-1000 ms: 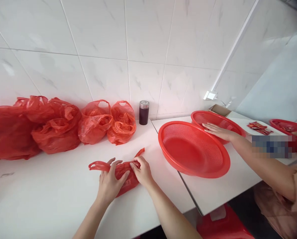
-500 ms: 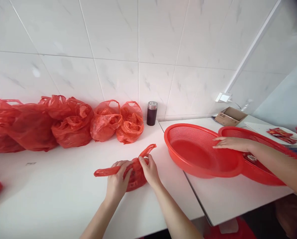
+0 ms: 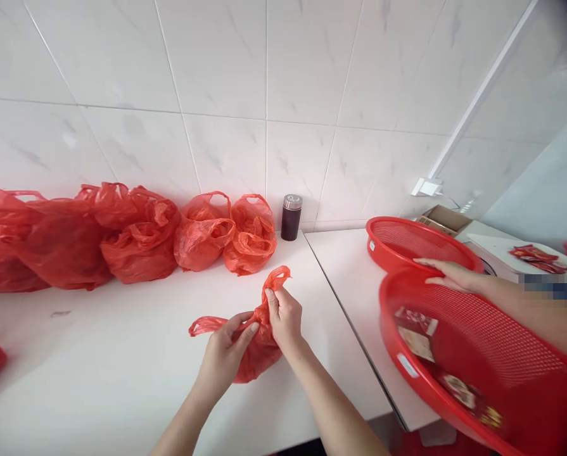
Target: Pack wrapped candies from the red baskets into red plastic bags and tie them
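Observation:
A filled red plastic bag (image 3: 259, 361) sits on the white table in front of me, its neck gathered and twisted. My left hand (image 3: 226, 351) pinches the neck from the left, and one handle loop sticks out past its fingers. My right hand (image 3: 286, 315) is closed around the other handle, which stands up above the fist. What the bag contains is hidden by the plastic.
Several full red bags (image 3: 140, 234) line the wall, beside a dark flask (image 3: 291, 218). To the right, another person's hand (image 3: 454, 277) touches red baskets; the nearer basket (image 3: 407, 380) holds several packets (image 3: 416, 342). Behind stands a cardboard box (image 3: 445, 218).
My right hand has pulled its handle upward, and the bag's neck is tighter. The other person has moved one basket back and brought the one with packets closer.

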A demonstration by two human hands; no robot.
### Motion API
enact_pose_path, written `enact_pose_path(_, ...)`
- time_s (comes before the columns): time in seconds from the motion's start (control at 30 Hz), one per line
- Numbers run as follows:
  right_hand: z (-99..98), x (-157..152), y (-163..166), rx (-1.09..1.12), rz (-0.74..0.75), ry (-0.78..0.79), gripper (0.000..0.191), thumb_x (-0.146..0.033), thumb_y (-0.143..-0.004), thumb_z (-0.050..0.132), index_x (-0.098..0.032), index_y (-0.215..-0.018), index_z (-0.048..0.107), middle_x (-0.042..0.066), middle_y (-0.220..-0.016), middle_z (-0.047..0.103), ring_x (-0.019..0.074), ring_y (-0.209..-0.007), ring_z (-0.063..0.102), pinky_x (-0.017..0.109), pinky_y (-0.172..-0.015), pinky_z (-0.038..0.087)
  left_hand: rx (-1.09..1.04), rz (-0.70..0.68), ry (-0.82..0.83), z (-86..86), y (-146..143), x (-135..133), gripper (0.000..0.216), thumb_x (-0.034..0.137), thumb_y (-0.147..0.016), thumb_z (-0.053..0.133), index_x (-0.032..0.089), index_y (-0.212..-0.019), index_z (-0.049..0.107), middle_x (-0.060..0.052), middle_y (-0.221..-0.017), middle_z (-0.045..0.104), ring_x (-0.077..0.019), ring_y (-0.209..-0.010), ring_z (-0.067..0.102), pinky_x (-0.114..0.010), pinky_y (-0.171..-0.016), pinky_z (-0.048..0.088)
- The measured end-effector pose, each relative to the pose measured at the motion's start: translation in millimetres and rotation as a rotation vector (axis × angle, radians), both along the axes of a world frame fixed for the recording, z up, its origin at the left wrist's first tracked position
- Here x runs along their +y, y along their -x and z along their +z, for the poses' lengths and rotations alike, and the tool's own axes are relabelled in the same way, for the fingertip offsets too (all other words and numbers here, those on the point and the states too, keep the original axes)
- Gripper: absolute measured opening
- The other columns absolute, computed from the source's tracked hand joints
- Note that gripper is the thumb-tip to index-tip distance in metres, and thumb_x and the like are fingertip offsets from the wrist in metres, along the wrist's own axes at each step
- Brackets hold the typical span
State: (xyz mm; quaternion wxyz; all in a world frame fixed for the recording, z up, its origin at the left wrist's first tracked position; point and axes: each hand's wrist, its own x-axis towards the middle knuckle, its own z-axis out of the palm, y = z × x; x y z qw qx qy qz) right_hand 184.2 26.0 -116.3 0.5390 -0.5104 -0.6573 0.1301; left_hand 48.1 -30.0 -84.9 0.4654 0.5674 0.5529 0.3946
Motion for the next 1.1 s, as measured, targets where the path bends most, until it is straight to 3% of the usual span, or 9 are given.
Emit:
enact_pose_path(0.07, -3.2, 5, -6, -0.082, 0.053, -0.038, 0.037, -0.037, -0.099, 0.033, -0.022, -0.081, 0.061, 0.002, -0.064, 0.057, 0.0141, -0.057, 0.05, 0.026, -0.06, 0.036, -0.158, -0.093, 0.096, 5.8, 4, -1, 0.046, 0.052, -0.086, 0.054, 0.02, -0.117, 0.064, -0.007, -0.112, 0.072, -0.0255, -0.105, 0.066, -0.036, -0.094, 0.05)
enact_pose_path(0.17, -3.2, 8, -12, -0.139, 0.114, -0.047, 0.039, -0.038, -0.099, 0.033, -0.022, -0.079, 0.062, 0.002, -0.062, 0.056, 0.0137, -0.056, 0.049, 0.025, -0.06, 0.035, -0.374, -0.23, 0.249, 9.8, 10, -2, 0.048, 0.052, -0.089, 0.049, 0.017, -0.117, 0.066, -0.011, -0.113, 0.072, -0.0285, -0.105, 0.066, -0.04, -0.091, 0.052)
enact_pose_path(0.23, -1.5, 8, -12, -0.134, 0.126, -0.036, 0.039, -0.039, -0.098, 0.033, -0.022, -0.075, 0.059, 0.001, -0.061, 0.055, 0.013, -0.055, 0.047, 0.025, -0.058, 0.034, -0.398, -0.234, 0.276, 8.1, 12, -2, 0.051, 0.054, -0.089, 0.047, 0.017, -0.12, 0.064, -0.012, -0.114, 0.071, -0.0295, -0.108, 0.065, -0.041, -0.091, 0.052)
enact_pose_path(0.37, 2.3, 4, -8, 0.065, 0.144, 0.094, 0.036, -0.043, -0.098, 0.034, -0.023, -0.072, 0.05, -0.003, -0.056, 0.045, 0.0126, -0.051, 0.04, 0.024, -0.053, 0.032, -0.049, -0.019, 0.096, -4.0, 12, 2, 0.053, 0.055, -0.087, 0.05, 0.019, -0.124, 0.062, -0.009, -0.127, 0.065, -0.0274, -0.125, 0.054, -0.039, -0.106, 0.041)
enact_pose_path(0.47, 3.9, 3, -6, 0.204, 0.148, 0.191, 0.036, -0.047, -0.097, 0.035, -0.024, -0.073, 0.048, -0.004, -0.058, 0.045, 0.0134, -0.052, 0.041, 0.024, -0.052, 0.034, 0.15, 0.029, -0.023, -12.6, 12, 5, 0.053, 0.054, -0.089, 0.044, 0.02, -0.127, 0.059, -0.007, -0.134, 0.061, -0.026, -0.13, 0.049, -0.04, -0.109, 0.039)
enact_pose_path(0.7, -2.8, 10, -2, 0.095, -0.063, 0.279, 0.034, -0.047, -0.097, 0.031, -0.026, -0.081, 0.053, -0.002, -0.061, 0.056, 0.0186, -0.056, 0.053, 0.028, -0.056, 0.037, 0.192, 0.06, -0.054, -16.4, 11, 3, 0.052, 0.048, -0.094, 0.037, 0.021, -0.133, 0.055, -0.005, -0.136, 0.06, -0.0226, -0.132, 0.048, -0.037, -0.11, 0.038)
enact_pose_path(0.83, -3.0, 9, -3, 0.165, -0.035, 0.266, 0.033, -0.045, -0.098, 0.031, -0.025, -0.082, 0.052, -0.001, -0.066, 0.058, 0.0182, -0.061, 0.055, 0.028, -0.059, 0.04, 0.196, 0.088, -0.052, -14.3, 14, 2, 0.054, 0.051, -0.093, 0.036, 0.02, -0.132, 0.057, -0.007, -0.134, 0.061, -0.0231, -0.131, 0.048, -0.037, -0.11, 0.037)
enact_pose_path(1.0, 14.1, 3, -4, 0.198, 0.188, 0.197, 0.032, -0.045, -0.096, 0.035, -0.024, -0.077, 0.049, -0.004, -0.06, 0.049, 0.0134, -0.053, 0.045, 0.024, -0.053, 0.038, 0.366, 0.132, -0.159, -0.2, 16, 4, 0.05, 0.055, -0.086, 0.048, 0.029, -0.128, 0.058, -0.005, -0.127, 0.065, -0.0271, -0.11, 0.063, -0.037, -0.088, 0.05)
enact_pose_path(1.1, 24.1, 3, -2, 0.179, 0.248, 0.171, 0.03, -0.045, -0.096, 0.038, -0.024, -0.079, 0.051, -0.005, -0.059, 0.047, 0.0123, -0.051, 0.042, 0.023, -0.051, 0.035, 0.467, -0.005, -0.143, 15.0, 14, 17, 0.041, 0.051, -0.084, 0.05, 0.027, -0.116, 0.063, -0.004, -0.104, 0.071, -0.0237, -0.088, 0.067, -0.033, -0.075, 0.05)
